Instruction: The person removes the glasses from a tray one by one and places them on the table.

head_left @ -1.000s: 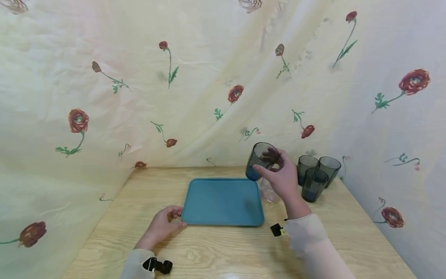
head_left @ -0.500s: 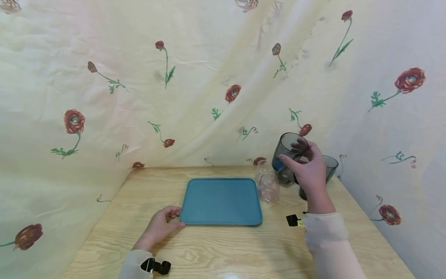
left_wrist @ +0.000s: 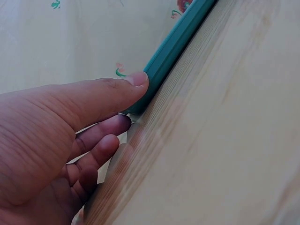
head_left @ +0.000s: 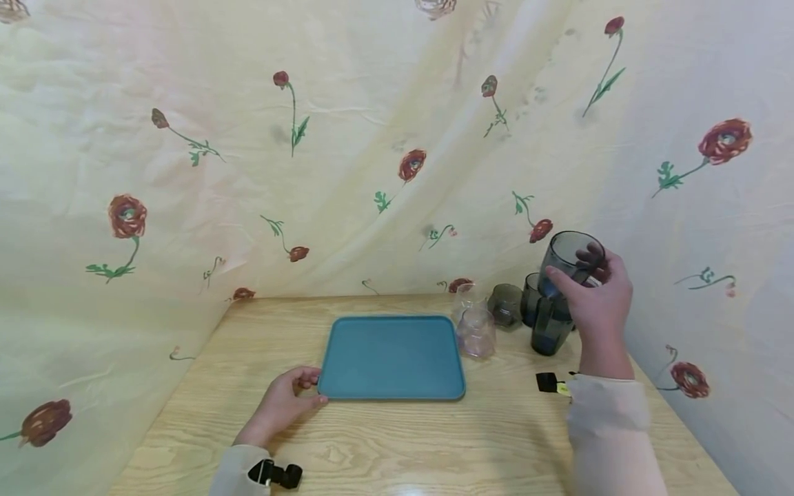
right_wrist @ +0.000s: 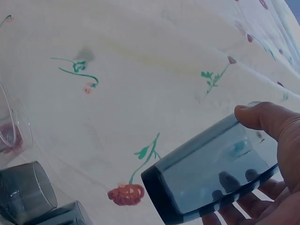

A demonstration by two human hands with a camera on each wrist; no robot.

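My right hand (head_left: 600,303) holds a smoky-grey glass tumbler (head_left: 566,253) raised at the right, thumb on one side and fingers round the other. In the right wrist view the tumbler (right_wrist: 206,171) looks bluish, with a thick dark base. Below and behind it stand more smoky tumblers (head_left: 548,333), partly hidden by the hand and the raised glass. At the near left corner of a rectangular blue-green tray (head_left: 392,358) is my left hand (head_left: 282,405). Its thumb touches the tray's rim (left_wrist: 161,70), with the index fingertip just below the corner.
Two clear pinkish glasses (head_left: 476,333) stand just right of the tray, and a low, dark rounded glass (head_left: 505,306) is beside them. The wooden table (head_left: 372,441) meets a flower-printed cloth (head_left: 347,172) at the back and sides.
My right hand has carried the tumbler rightward from beside the tray to above the other smoky tumblers. The clear glasses and the dark rounded one have come into view. My left hand stays at the tray.
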